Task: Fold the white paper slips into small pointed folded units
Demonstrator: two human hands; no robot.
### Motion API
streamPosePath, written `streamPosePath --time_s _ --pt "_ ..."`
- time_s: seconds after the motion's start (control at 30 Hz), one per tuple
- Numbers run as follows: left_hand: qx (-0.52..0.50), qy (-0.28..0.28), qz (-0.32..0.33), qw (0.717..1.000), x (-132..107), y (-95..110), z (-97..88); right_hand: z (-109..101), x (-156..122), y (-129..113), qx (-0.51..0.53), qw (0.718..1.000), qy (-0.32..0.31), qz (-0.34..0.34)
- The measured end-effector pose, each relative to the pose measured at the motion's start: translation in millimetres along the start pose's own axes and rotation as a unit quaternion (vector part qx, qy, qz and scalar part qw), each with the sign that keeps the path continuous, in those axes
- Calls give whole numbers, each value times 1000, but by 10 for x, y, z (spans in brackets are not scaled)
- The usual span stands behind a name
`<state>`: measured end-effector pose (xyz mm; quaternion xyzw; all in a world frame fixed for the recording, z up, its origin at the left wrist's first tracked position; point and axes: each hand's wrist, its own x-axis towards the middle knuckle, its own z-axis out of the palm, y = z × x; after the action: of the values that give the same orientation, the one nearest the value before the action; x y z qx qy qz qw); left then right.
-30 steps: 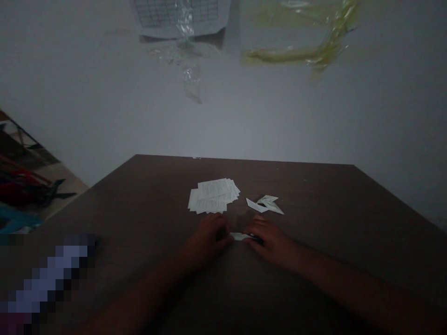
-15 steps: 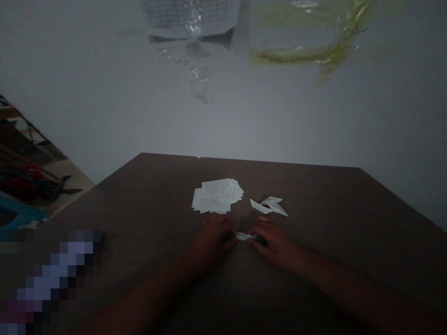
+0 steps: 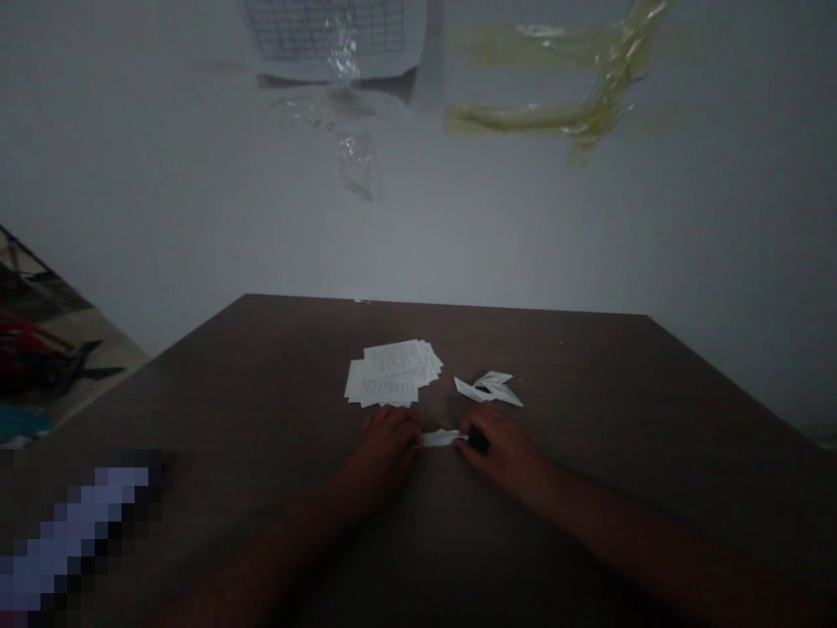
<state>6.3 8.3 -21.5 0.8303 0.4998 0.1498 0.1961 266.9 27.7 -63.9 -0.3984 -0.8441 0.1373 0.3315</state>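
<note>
A dark brown wooden table (image 3: 562,366) below a grey wall (image 3: 418,218), with my hands at paper.

A loose stack of white printed paper slips (image 3: 392,373) lay ahead of me, and just to its right sat a small cluster of folded white paper pieces (image 3: 490,389). Nearer me, my left hand (image 3: 385,452) and my right hand (image 3: 500,452) were closed on opposite ends of a narrow folded white paper strip (image 3: 441,438), gripping it between them. The strip sat over the tabletop, just below the gap between the stack and the cluster.
</note>
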Motion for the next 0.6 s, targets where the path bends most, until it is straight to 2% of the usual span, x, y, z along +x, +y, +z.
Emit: streamPosePath --time_s 0.3,0.6 --pt "4 3 1 1000 -11 -23 5 8 -4 49 -22 1000 -1 -9" --pt "9 14 8 1000 -16 -26 7 -7 30 80 -8 999 -36 -17"
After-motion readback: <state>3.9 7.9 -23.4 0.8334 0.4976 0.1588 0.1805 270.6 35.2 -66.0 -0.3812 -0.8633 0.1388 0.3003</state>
